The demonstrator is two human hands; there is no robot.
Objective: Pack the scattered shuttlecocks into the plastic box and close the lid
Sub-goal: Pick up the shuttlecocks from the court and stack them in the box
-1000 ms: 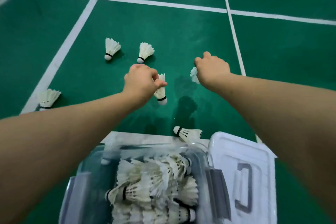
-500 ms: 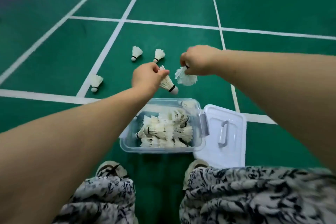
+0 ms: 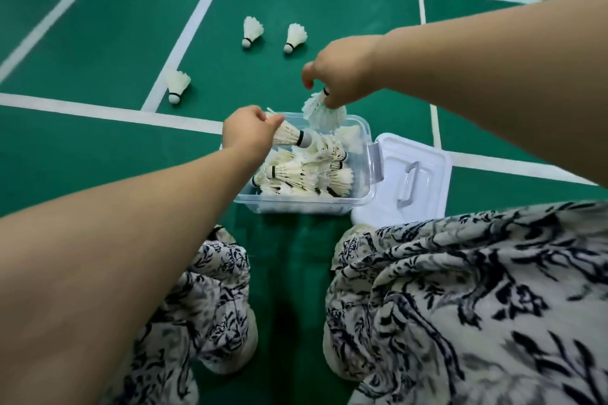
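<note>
A clear plastic box (image 3: 366, 200) stands on the green court floor, holding several white shuttlecocks. Over its left rim my left hand (image 3: 247, 131) grips a shuttlecock (image 3: 291, 135) by the feathers, cork pointing right. My right hand (image 3: 342, 71) pinches another shuttlecock (image 3: 324, 112) by its cork, feathers hanging down over the box's far edge. The white lid (image 3: 427, 174) with a handle lies flat to the right of the box. Three shuttlecocks remain on the floor: one on the left (image 3: 177, 85), two farther back (image 3: 251, 30) (image 3: 295, 37).
White court lines cross the green floor (image 3: 98, 43) around the box. My legs in patterned black-and-white fabric (image 3: 477, 289) fill the lower part of the view, with my shoes just in front of the box.
Both hands have lifted their shuttlecocks off the floor and brought them back over the box. The view has pulled back and tilted down, showing my legs.
</note>
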